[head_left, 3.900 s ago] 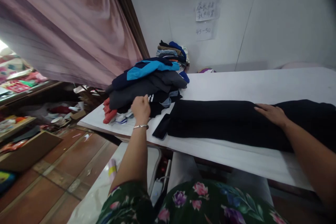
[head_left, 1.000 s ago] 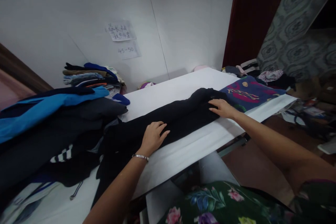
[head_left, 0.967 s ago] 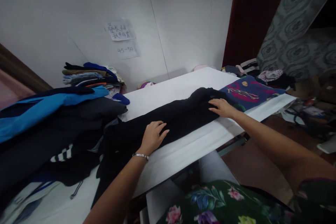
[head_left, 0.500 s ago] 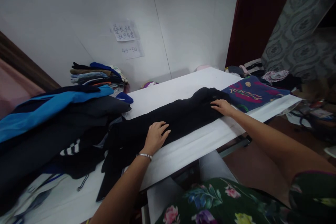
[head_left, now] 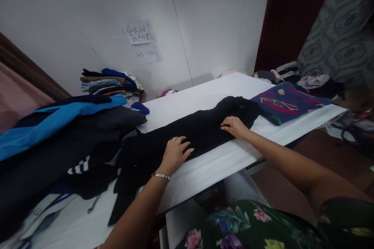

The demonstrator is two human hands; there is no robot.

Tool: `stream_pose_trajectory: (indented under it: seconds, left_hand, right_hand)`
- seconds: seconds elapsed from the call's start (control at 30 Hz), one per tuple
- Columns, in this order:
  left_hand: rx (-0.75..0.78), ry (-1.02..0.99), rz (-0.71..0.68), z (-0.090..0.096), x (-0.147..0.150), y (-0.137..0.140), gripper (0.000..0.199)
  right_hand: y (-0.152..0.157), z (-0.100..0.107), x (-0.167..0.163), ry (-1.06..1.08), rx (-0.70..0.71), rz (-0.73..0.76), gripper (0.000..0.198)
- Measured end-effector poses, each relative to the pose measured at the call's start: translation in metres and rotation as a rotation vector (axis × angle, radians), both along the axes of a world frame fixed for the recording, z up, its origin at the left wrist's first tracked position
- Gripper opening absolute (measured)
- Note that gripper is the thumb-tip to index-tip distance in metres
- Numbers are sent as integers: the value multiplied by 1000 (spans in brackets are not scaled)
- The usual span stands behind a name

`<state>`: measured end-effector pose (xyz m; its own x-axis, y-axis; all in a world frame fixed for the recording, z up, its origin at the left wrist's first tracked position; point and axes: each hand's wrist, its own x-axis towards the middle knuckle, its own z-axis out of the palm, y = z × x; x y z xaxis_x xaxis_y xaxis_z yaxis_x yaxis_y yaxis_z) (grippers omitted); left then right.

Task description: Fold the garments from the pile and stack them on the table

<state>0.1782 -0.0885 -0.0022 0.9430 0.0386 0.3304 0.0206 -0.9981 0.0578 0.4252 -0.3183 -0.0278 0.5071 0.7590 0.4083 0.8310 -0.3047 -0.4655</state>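
Note:
A long black garment (head_left: pixel 201 124) lies folded lengthwise across the white table, with some wrinkles on top. My left hand (head_left: pixel 175 151) rests on its near edge around the middle, fingers spread and palm down. Toward the garment's right end, my right hand (head_left: pixel 235 127) touches the cloth with its fingers stretched out to the left. Neither hand has visibly gathered any fabric. Just past the garment's right end lies a dark blue patterned cloth (head_left: pixel 288 103). The left end of the garment reaches a heap of dark clothes, and where the two meet is hard to make out.
Dark and bright blue clothes (head_left: pixel 73 118) are heaped at the left. Behind them stands a stack of folded clothes (head_left: pixel 109 83) near the wall. More clothes (head_left: pixel 312 81) lie beyond the table's right end. Handwritten paper signs (head_left: pixel 142 33) hang on the wall.
My right hand has slid left along the black garment, away from its right end. My left hand stays in nearly the same place. The view has shifted slightly.

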Motion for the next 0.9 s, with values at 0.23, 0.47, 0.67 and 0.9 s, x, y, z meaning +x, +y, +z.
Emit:
stream_pose_trajectory:
  seconds: [0.23, 0.47, 0.67, 0.9]
  left_hand:
    - [-18, -34, -20, -6, -2, 2, 36]
    - [-29, 0, -26, 0, -7, -1, 55]
    - [5, 5, -8, -3, -10, -1, 39]
    - [10, 4, -37, -6, -7, 1, 31]
  right_hand:
    - [-3, 0, 28, 640, 236, -251, 20]
    - [-10, 19, 19, 583, 408, -159, 39]
    - [-42, 21, 7, -72, 34, 200, 46]
    - [-68, -14, 38, -364, -196, -17, 44]
